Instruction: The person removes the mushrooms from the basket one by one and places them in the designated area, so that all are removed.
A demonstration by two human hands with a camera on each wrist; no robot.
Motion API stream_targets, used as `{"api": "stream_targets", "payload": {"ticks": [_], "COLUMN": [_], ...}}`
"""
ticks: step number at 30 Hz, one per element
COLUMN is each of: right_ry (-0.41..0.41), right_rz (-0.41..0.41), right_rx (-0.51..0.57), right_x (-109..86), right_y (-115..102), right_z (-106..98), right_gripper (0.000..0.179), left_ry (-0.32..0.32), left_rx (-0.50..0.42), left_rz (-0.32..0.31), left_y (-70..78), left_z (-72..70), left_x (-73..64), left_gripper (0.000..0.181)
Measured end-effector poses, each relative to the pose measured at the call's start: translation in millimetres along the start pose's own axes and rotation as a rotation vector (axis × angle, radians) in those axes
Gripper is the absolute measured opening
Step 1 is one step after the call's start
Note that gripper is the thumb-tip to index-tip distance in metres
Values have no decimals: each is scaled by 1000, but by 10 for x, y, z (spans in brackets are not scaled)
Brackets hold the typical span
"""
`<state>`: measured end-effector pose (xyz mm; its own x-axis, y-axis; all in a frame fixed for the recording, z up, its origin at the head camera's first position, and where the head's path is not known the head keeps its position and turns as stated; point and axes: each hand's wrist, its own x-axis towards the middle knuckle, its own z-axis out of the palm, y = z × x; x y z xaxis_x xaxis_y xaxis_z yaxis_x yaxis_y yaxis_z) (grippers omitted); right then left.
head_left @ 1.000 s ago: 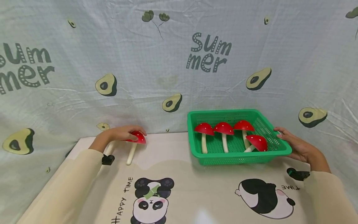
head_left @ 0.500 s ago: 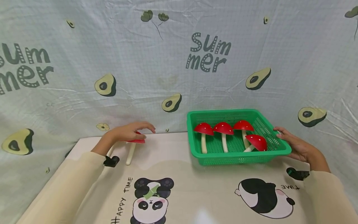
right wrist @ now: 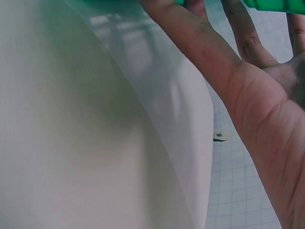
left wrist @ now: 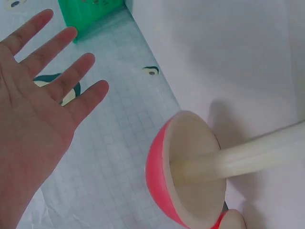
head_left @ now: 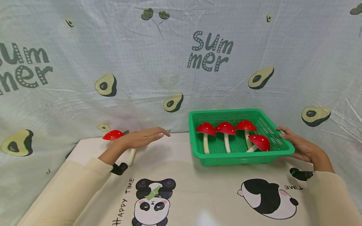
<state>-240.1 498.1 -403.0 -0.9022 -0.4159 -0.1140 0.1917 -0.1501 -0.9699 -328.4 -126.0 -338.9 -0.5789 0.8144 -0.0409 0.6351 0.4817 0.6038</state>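
My left hand (head_left: 144, 138) hovers over the left part of the table, its fingers straight and spread, holding nothing; the left wrist view shows the bare palm (left wrist: 33, 109). Below it lies a toy mushroom (left wrist: 190, 171) with a red cap and white stem, mostly covered by the hand in the head view. Another red-capped mushroom (head_left: 113, 135) lies to its left, its stem hidden by the arm. My right hand (head_left: 304, 149) grips the right end of a green plastic basket (head_left: 232, 161), fingertips over the rim. Inside the basket lie several red mushrooms (head_left: 225, 128) with white dots.
The table (head_left: 198, 194) has a pale cover with panda prints. A cloth (head_left: 141, 72) with avocado prints hangs right behind the table. Black straps or devices (head_left: 118, 169) sit at both wrists.
My left hand has lifted off the red mushroom cap and moved to the right, its fingers straightening. The left-hand mushroom's cap has come into sight. The right hand and basket stay put.
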Motion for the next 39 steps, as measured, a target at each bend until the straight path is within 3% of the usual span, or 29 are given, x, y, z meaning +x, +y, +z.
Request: {"api": "stream_targets", "payload": {"ticks": [9, 18, 39], "right_ry": [5, 16, 8], "right_rz": [0, 2, -3], "right_rx": [0, -20, -15], "right_x": [6, 2, -1], "right_y": [19, 23, 9], "right_z": [-37, -35, -12], "right_gripper": [30, 29, 29], "left_ry": [11, 26, 47], "left_rx": [35, 1, -43], "left_rz": [8, 33, 100], "left_y": [114, 281, 481], "left_z": [92, 168, 244], "left_x": [14, 33, 74], "left_gripper": [44, 46, 42]}}
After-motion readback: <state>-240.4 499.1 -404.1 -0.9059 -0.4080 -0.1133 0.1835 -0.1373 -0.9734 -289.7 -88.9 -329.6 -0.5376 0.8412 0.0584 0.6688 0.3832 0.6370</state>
